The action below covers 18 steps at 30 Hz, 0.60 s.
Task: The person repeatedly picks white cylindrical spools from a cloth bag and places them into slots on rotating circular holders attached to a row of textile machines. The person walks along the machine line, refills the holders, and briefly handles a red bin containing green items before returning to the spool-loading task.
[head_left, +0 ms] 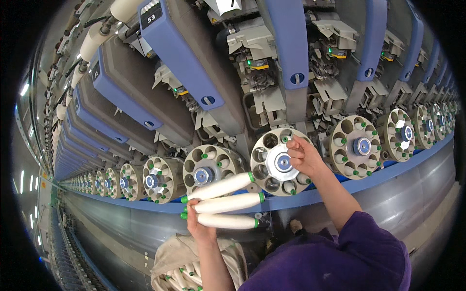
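Your left hand point(201, 229) has fingers clamped on three slender white green-ended yarn bobbins point(228, 203); your right hand point(303, 157) reaches one round beige multi-pocket magazine point(280, 190), its fingers' grip unclear.

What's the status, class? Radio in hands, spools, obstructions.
Left hand holding three white spools. Right hand at top of round holder, grip unclear. Nothing visibly blocking.
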### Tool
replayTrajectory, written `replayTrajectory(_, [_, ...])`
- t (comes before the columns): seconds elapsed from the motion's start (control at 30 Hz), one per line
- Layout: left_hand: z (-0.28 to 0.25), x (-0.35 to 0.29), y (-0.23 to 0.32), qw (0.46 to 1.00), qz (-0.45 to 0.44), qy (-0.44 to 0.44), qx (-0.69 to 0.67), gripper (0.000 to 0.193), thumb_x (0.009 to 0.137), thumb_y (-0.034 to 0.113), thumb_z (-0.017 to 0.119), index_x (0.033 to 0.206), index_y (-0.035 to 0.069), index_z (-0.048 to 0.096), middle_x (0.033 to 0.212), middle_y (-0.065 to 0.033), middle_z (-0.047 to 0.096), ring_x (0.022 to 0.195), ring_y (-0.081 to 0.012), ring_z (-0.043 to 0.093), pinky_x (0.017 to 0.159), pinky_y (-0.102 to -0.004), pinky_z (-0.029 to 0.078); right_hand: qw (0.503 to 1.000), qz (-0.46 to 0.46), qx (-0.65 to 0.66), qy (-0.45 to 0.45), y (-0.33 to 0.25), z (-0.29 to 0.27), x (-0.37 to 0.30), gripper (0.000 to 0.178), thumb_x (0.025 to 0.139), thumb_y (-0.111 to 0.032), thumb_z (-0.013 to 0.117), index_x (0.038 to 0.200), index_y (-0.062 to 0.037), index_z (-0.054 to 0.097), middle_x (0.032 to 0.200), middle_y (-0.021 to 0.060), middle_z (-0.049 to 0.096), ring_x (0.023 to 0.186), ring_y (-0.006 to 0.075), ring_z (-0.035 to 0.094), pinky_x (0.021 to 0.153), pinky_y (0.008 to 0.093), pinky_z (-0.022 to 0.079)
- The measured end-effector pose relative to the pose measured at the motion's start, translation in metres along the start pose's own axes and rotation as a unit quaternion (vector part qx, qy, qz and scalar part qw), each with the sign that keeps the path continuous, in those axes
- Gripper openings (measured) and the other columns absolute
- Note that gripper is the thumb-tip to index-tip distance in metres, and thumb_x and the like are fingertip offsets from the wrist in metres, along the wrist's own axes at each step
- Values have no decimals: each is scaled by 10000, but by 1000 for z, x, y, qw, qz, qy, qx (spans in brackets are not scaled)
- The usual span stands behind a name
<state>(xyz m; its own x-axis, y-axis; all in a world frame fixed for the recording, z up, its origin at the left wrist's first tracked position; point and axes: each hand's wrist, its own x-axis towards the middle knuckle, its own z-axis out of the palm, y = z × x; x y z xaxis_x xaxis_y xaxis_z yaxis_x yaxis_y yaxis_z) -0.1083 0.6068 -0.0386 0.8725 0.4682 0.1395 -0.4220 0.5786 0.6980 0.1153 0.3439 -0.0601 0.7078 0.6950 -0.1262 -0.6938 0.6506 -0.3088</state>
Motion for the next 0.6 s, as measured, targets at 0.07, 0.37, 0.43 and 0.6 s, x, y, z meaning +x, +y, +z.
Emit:
replayTrajectory(0.07, [2,0,3,1000,-3,11,22,262,972,302,480,1067,65,535,1343,-157,457,1211,-321,469,1035,-478,380,963,77,-255,38,13,-6,-8,279,948,-383,528,956,-104,530,781,-42,530,508,13,337,414,173,251])
replayTrajectory(0.37, [-5,5,23,988,70,-23,136,236,957,277,497,1035,62,557,1415,-207,358,1263,-342,413,1046,-498,374,844,74,-527,-73,94,-3,-25,335,960,-400,512,996,-81,609,897,53,624,690,80,523,632,234,434])
replayTrajectory(0.43, [-7,4,22,992,52,-6,115,239,952,280,508,1032,61,560,1413,-199,364,1264,-339,413,1048,-495,371,906,75,-414,-32,100,-6,-25,291,969,-352,509,921,-77,589,891,49,621,655,80,491,600,225,423])
replayTrajectory(0.6, [-11,7,14,998,7,13,68,251,946,291,519,1040,64,567,1415,-156,379,1271,-330,410,1059,-497,357,916,111,-386,-7,87,-20,-17,255,972,-295,482,794,-113,504,777,8,567,598,86,465,520,258,418])
